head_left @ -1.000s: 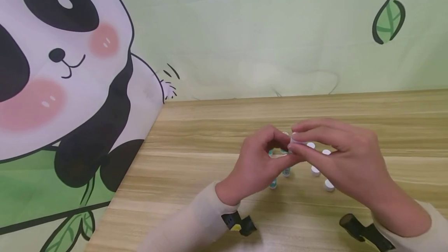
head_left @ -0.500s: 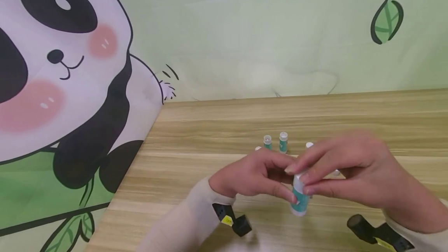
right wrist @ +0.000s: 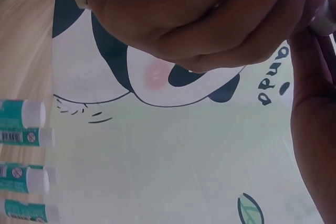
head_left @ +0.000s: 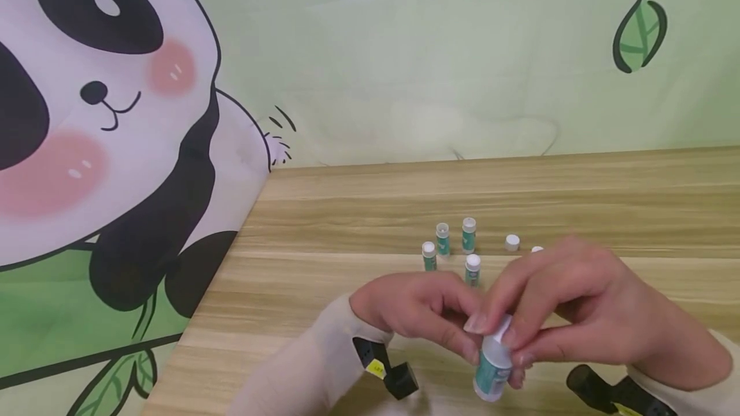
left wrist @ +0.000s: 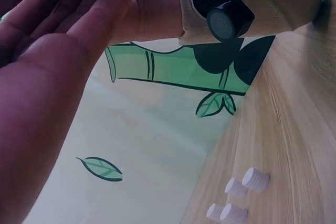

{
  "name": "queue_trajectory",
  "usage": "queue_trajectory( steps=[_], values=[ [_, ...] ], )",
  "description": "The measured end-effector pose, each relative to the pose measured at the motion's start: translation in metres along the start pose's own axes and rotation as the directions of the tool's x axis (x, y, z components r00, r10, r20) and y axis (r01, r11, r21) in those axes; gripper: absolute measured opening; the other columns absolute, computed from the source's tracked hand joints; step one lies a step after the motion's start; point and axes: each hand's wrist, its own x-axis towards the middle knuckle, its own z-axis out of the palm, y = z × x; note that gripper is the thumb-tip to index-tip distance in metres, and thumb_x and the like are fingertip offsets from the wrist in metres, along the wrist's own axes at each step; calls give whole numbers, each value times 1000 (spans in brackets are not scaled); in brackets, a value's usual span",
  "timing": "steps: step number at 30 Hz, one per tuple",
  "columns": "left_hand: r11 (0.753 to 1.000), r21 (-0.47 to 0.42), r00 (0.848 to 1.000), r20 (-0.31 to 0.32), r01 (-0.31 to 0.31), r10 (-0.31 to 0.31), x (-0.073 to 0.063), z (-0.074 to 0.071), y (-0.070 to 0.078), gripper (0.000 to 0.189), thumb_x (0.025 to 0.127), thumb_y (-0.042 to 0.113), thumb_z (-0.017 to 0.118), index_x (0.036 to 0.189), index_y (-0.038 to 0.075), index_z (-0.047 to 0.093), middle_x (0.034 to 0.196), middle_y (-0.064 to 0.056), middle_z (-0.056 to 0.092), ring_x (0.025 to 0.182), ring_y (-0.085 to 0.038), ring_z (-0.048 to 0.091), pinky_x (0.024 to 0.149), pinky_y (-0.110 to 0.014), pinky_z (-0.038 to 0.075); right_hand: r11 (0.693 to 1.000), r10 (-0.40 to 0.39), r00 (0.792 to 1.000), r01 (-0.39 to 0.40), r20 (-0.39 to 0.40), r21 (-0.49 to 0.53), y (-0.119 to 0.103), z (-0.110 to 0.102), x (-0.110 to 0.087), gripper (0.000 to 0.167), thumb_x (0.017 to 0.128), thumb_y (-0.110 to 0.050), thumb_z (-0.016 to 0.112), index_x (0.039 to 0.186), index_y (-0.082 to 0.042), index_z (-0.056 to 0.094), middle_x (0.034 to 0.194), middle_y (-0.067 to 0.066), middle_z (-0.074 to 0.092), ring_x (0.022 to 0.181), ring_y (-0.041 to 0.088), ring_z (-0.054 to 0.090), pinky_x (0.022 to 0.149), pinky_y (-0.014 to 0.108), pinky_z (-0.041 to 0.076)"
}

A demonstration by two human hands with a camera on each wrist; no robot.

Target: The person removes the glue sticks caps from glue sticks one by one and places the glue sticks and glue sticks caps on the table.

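A small white glue stick [head_left: 493, 374] with a teal label is held tilted between both hands, above the front of the table. My left hand [head_left: 419, 310] holds its body, the thumb on the left side and fingers partly hidden behind it. From above, my right hand [head_left: 578, 313] pinches the white cap [head_left: 500, 329] at its top end. Behind the hands stand several more glue sticks [head_left: 469, 236], also seen at the left edge of the right wrist view. Two at the back appear uncapped. A loose white cap [head_left: 512, 242] lies to their right.
The wooden table [head_left: 347, 217] reaches back to a green wall sheet [head_left: 376, 69] with a panda drawing. Several loose white caps [left wrist: 256, 179] lie on the table in the left wrist view; my right hand covers most of them in the head view.
Both hands have come down and toward the table's front, bringing the glue stick into plain sight. The standing glue sticks, earlier mostly covered by the hands, are now uncovered.
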Motion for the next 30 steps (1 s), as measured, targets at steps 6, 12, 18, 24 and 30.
queue_trajectory(
  steps=[6, 12, 18, 24, 30],
  values=[
    [998, -54, 998, 48, 41, -38, 2, 2, -4, 25, 86, -26, 45, 111, -31, 44, 111, -46, 54, 107, -45, 58, 104, -44, 48, 999, -44, 999, 44, -16, -17, 1, 1, -5, 21, 75, 5, 77, 90, 11, 63, 103, 26, 68, 89, 31, 69, 73, 31, 59],
    [995, -98, 998, 54, 34, -29, 3, 3, -10, 27, 86, -27, 44, 113, -31, 42, 112, -48, 52, 109, -45, 57, 105, -46, 47, 1000, -29, 998, 28, -59, -12, -2, 5, -8, 21, 75, 7, 77, 90, 13, 63, 104, 27, 67, 93, 32, 69, 77, 33, 59],
    [995, -86, 998, 26, 53, -51, 4, 2, -11, 31, 87, -25, 45, 117, -30, 40, 115, -47, 51, 111, -47, 56, 105, -45, 47, 999, -11, 994, 8, -112, -31, -5, 6, -10, 22, 73, 11, 76, 90, 16, 64, 105, 28, 67, 98, 35, 68, 78, 33, 60],
    [998, 64, 989, -149, 26, -16, 2, -4, -11, 35, 88, -19, 54, 122, -23, 47, 116, -39, 57, 109, -31, 62, 103, -43, 49, 994, 38, 958, -65, -283, -88, -14, -6, -14, 21, 69, 15, 77, 87, 18, 66, 103, 28, 69, 100, 33, 69, 80, 30, 60],
    [965, 227, 919, -393, 132, -33, 1, -5, -8, 32, 87, -8, 64, 118, -12, 56, 108, -27, 63, 96, -12, 67, 96, -32, 54, 955, 111, 907, -210, -406, -208, -24, -19, -17, 13, 74, 6, 79, 80, 12, 69, 102, 15, 74, 97, 20, 71, 67, 10, 53]
  ],
)
